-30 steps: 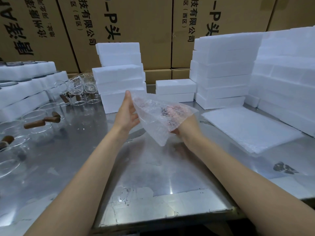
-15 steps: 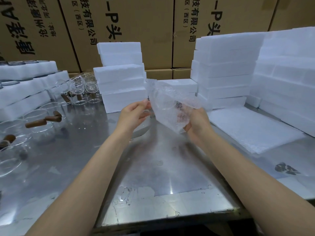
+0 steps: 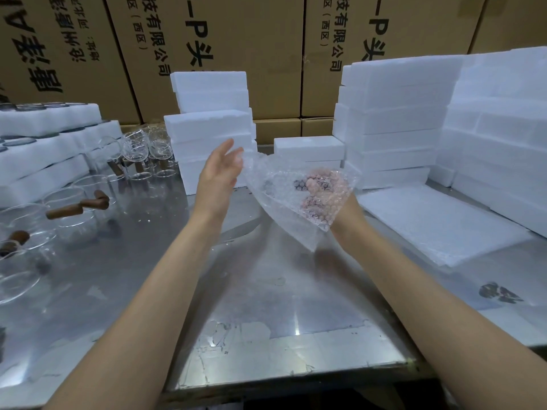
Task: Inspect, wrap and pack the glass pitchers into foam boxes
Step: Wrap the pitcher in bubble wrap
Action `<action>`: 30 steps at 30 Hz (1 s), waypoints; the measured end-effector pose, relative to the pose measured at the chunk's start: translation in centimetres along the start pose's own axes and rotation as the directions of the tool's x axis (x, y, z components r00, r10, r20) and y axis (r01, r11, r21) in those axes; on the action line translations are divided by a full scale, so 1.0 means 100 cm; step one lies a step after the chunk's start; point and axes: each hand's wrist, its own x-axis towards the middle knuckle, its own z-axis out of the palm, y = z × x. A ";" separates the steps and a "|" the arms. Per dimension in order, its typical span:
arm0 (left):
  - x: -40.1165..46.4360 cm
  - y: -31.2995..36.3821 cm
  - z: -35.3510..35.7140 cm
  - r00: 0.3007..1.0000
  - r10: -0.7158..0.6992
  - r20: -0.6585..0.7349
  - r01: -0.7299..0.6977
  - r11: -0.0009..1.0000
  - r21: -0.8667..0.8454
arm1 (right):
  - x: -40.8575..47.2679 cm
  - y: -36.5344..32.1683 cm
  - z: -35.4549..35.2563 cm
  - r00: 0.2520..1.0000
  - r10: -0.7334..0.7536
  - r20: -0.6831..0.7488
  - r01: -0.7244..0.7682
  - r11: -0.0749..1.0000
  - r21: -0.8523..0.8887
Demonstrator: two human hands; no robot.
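A clear bubble wrap bag [image 3: 284,190] hangs in the air over the middle of the steel table [image 3: 266,306]. My right hand [image 3: 343,216] holds it from below or inside, and its fingers show pink through the bubbles. My left hand [image 3: 217,180] stands upright with fingers spread, and its fingertips touch the bag's upper left corner. Several glass pitchers [image 3: 68,202] with brown wooden handles stand on the table at the left, apart from both hands. White foam boxes [image 3: 210,125] are stacked just behind my left hand.
More foam boxes [image 3: 393,113] form a tall wall at the back right. A flat pile of white wrap sheets [image 3: 438,223] lies right of my right hand. Foam trays [image 3: 44,119] are stacked at the far left. Large cardboard cartons [image 3: 251,39] close off the back.
Half a second ago both hands gripped the bag upright. Now my left hand has let go and opened flat, and the bag lies tilted across my right hand.
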 end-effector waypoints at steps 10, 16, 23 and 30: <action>-0.004 0.003 0.002 0.987 -0.118 0.106 0.133 0.979 -0.152 | -0.001 -0.009 0.002 0.994 0.097 0.054 -0.107 0.965 0.240; -0.006 -0.002 0.001 0.943 -0.163 0.291 0.245 0.931 -0.271 | -0.006 -0.008 0.001 0.991 0.129 0.029 -0.132 0.980 0.146; -0.004 -0.004 -0.001 0.938 -0.123 0.323 0.177 0.974 -0.144 | 0.000 -0.008 -0.002 0.993 0.077 0.085 -0.094 0.972 0.217; -0.005 -0.008 -0.001 0.983 -0.095 0.159 0.109 0.991 -0.083 | 0.004 -0.002 -0.007 0.987 0.160 0.033 -0.163 0.955 0.250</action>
